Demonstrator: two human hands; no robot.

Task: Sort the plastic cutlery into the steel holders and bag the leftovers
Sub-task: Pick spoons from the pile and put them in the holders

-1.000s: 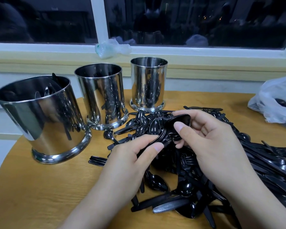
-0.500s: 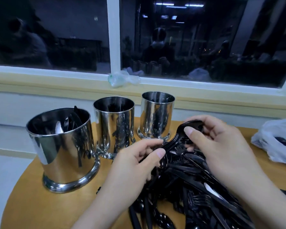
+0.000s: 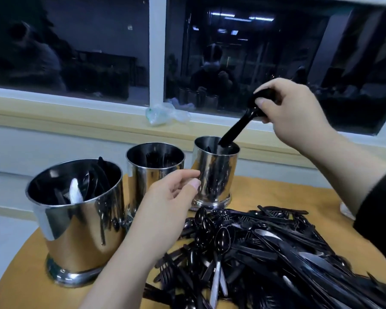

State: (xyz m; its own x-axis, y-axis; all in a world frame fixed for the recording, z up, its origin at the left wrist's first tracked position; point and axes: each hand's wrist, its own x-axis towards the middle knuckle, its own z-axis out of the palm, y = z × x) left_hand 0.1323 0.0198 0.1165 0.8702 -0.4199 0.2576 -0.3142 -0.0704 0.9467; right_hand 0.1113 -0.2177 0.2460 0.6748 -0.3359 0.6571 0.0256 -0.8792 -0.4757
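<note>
Three steel holders stand in a row on the wooden table (image 3: 265, 192): a large left holder (image 3: 76, 221) with knives in it, a middle holder (image 3: 154, 166) with forks, and a right holder (image 3: 214, 172). My right hand (image 3: 292, 112) grips a stack of black spoons (image 3: 239, 123) by the bowls, handles dipping into the right holder's mouth. My left hand (image 3: 165, 204) hovers in front of the middle and right holders, fingers loosely curled and holding nothing. A pile of black cutlery (image 3: 265, 253) covers the table's right side.
A crumpled clear plastic bag (image 3: 163, 112) lies on the window sill behind the holders. A bit of white plastic bag (image 3: 345, 210) shows at the right, behind my sleeve. The dark window reflects the room.
My right hand lifted the spoon stack off the pile and carried it up over the right holder, handles now entering it. My left hand let go of the spoons and stays low.
</note>
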